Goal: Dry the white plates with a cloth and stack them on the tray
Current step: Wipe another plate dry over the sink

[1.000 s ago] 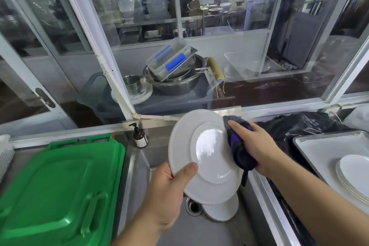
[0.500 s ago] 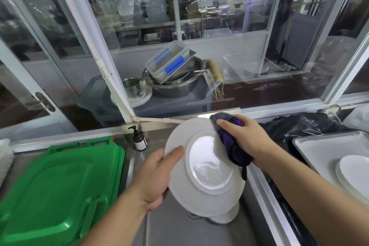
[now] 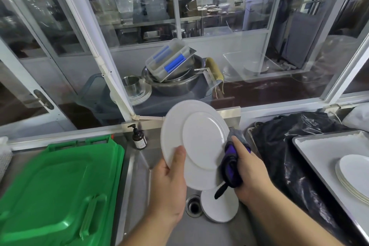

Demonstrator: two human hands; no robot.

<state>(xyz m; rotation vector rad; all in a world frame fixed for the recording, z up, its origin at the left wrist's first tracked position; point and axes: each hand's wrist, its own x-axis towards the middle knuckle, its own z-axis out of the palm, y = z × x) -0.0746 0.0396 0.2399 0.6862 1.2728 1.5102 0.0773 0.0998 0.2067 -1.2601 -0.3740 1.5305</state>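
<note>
Over a steel sink [image 3: 139,168] set into a kitchen bench, a person holds a white plate [image 3: 196,144] tilted up on edge, its face turned toward the camera. The left hand [image 3: 169,183] grips the plate at its lower left rim, thumb curled over the front and fingers hidden behind. The right hand [image 3: 249,171] is closed around a bunched purple and grey cloth [image 3: 231,166], which it presses against the plate's lower right rim; a dark strip of the cloth hangs down below the hand.

Beneath the held plate, another white plate [image 3: 219,207] lies in the sink basin just beside the drain [image 3: 193,205]. At the far right, a metal tray [image 3: 319,152] carries a stack of white plates [image 3: 353,177], partly cut off by the frame edge. A crumpled black plastic bag [image 3: 283,146] sits between the sink and the tray.

To the left of the sink lies a green plastic lid [image 3: 60,191], and a dark pump bottle [image 3: 138,139] stands at the sink's back corner. Behind the glass window panels, a grey cart holds steel bowls [image 3: 175,84], a clear container with blue clips [image 3: 169,62] tilted on top of them, and a small stack of plates [image 3: 139,96] topped by a steel cup.
</note>
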